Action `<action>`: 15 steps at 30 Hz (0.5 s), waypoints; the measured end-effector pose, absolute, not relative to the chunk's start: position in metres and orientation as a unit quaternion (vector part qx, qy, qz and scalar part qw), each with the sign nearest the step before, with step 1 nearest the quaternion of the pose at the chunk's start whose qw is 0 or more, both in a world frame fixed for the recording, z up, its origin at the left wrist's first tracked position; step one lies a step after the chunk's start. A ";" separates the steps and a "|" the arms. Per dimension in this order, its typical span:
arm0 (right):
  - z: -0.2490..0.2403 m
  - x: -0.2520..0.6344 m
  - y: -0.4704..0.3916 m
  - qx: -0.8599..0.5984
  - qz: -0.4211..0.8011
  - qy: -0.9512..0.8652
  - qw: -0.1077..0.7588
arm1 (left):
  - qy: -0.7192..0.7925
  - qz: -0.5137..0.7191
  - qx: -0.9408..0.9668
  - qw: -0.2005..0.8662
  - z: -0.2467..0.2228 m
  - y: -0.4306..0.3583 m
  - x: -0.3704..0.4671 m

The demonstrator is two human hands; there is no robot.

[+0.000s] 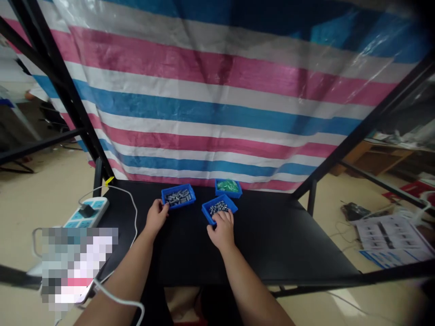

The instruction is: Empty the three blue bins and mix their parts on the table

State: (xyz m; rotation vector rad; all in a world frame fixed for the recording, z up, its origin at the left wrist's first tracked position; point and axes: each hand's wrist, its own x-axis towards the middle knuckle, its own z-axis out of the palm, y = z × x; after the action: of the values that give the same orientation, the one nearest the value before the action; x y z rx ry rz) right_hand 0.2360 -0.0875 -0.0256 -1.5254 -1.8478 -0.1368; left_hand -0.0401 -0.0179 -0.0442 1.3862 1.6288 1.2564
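Three small blue plastic bins are at the back of a black tabletop. My left hand is closed at the near left corner of the left bin, which contains grey elongated pieces. At the middle bin, my right hand reaches over the near wall. Its fingers lie over the rim beside small shiny metal pieces, while the thumb stays outside; the fingertips are partly hidden. Behind it, the third bin holds something green in clear plastic, touched by neither hand.
A white power strip with a black plug and a white cable lies at the left edge, near a pixelated object. A striped sheet hangs behind the table, between black frame posts. Printed sheets are at the right.
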 end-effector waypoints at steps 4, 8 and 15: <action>-0.026 0.243 -0.104 -0.643 -0.083 -0.669 0.364 | 0.575 0.487 0.549 0.361 -0.047 -0.050 -0.036; -0.028 0.242 -0.113 -0.651 -0.103 -0.633 0.407 | 0.552 0.474 0.575 0.374 -0.047 -0.077 -0.033; -0.030 0.214 -0.142 -0.494 -0.033 -0.755 0.430 | 0.543 0.445 0.649 0.293 -0.046 -0.097 -0.034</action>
State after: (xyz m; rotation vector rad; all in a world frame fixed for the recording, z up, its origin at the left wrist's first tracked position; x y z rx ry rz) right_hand 0.2137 -0.1421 -0.0296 -1.2325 -1.8842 -0.0835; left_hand -0.0341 -0.0966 -0.0461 1.7298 1.4452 1.1858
